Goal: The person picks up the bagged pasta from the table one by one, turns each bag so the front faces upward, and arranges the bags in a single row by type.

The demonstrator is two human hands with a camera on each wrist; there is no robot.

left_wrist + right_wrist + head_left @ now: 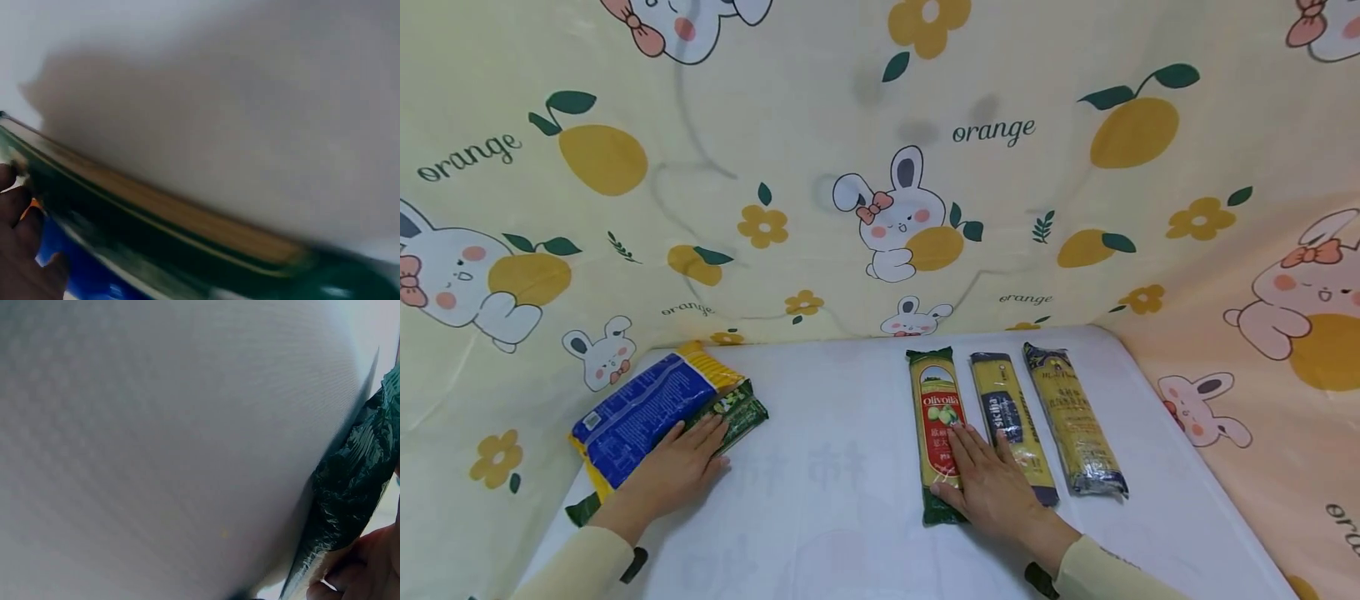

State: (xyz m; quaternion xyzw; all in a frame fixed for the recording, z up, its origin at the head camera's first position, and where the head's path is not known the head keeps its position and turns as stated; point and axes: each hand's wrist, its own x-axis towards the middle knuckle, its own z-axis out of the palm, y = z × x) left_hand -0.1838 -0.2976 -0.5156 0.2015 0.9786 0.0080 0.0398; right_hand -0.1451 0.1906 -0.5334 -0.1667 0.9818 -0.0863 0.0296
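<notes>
My left hand [673, 471] lies over a green packet [741, 412], its fingers resting along the near side of a blue and yellow bag [643, 408] stacked on top. In the left wrist view, the fingers [19, 212] show at the green packet's [125, 225] edge. My right hand [992, 487] rests on a green-ended spaghetti packet [936, 417] with a red label, thumb spread over its lower part. That packet's crinkled dark green end [356, 481] shows in the right wrist view, beside the fingers [369, 569].
To the right of the red-labelled packet lie a spaghetti packet with a dark blue label [1003, 412] and a golden pasta packet [1075, 421]. All lie on a white table [835, 500]. A patterned cloth [820, 108] with rabbits and oranges hangs behind and along the sides.
</notes>
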